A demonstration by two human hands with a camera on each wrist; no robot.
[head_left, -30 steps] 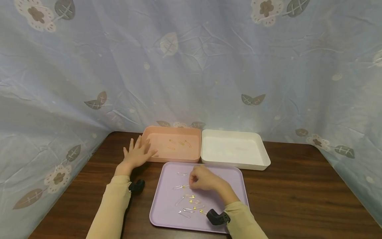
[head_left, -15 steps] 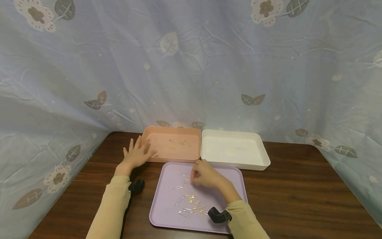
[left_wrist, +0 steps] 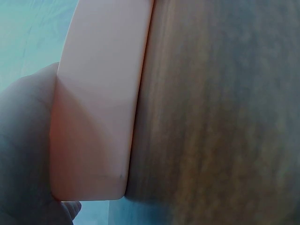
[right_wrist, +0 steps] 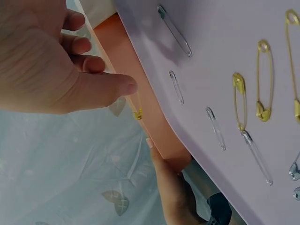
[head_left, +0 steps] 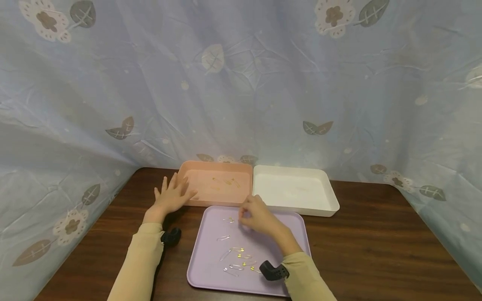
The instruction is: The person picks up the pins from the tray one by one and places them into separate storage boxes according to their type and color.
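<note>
My right hand (head_left: 257, 215) is over the far part of the lilac tray (head_left: 205, 271), pinching a gold safety pin (right_wrist: 137, 114) that hangs below the thumb tip in the right wrist view. Gold and silver safety pins lie scattered on the lilac tray, among them a gold one (right_wrist: 264, 79) and a silver one (right_wrist: 215, 129). With fingers spread, my left hand (head_left: 171, 198) rests on the left end of the pink tray (head_left: 199, 179). Inside that tray lie several gold safety pins (head_left: 235, 182).
A white tray (head_left: 293, 188) stands right beside the pink one, behind the lilac tray. All three sit on a dark wooden table (head_left: 376, 242). A pale blue patterned cloth (head_left: 241, 83) hangs behind and along the sides.
My right hand has lifted the gold safety pin from beside a silver one and carried it away from me, toward the pink tray. My left hand stays in place.
</note>
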